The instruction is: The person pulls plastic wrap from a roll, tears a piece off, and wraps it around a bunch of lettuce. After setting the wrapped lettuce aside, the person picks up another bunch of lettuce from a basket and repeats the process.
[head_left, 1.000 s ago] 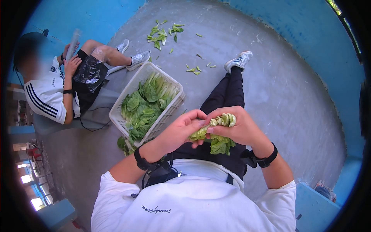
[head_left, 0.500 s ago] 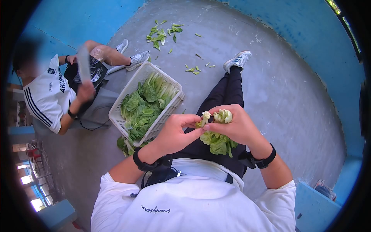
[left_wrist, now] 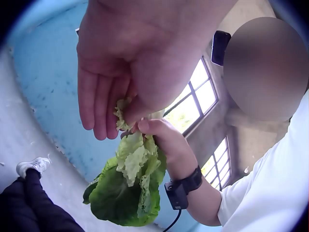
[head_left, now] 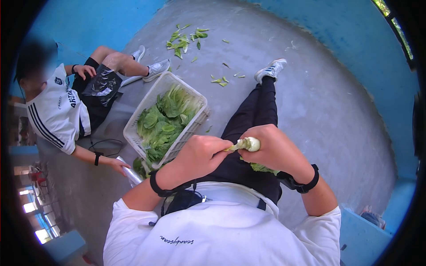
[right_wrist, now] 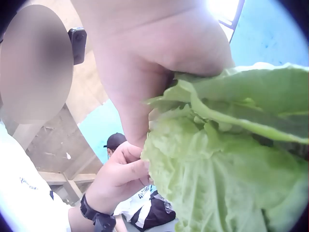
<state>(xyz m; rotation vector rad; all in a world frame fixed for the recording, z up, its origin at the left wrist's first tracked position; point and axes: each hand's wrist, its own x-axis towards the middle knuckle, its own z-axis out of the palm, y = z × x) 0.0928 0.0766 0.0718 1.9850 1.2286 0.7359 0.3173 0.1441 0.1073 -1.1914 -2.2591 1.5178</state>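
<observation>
In front of the lap, my right hand (head_left: 277, 148) grips a head of lettuce (head_left: 254, 144) near its pale cut base, which faces up in the head view. Broad green leaves (right_wrist: 217, 159) hang below that hand and fill much of the right wrist view. From the other side, my left hand (head_left: 202, 153) pinches a small frilly pale leaf (left_wrist: 122, 114) between thumb and forefinger, beside the base. Its other fingers (left_wrist: 100, 108) extend loosely in the left wrist view. Both hands' fingertips are close together at the lettuce.
A white plastic crate (head_left: 184, 135) holding leafy lettuce stands on the floor to the left. Beyond it sits another person (head_left: 53, 111), one hand on a clear roll (head_left: 131, 173) near the crate. Torn leaves (head_left: 179, 44) and scraps (head_left: 218, 82) lie ahead.
My right hand has tipped the lettuce, so its base shows more and its leaves less. The left hand still pinches at the base. The other person has lowered the roll beside the crate.
</observation>
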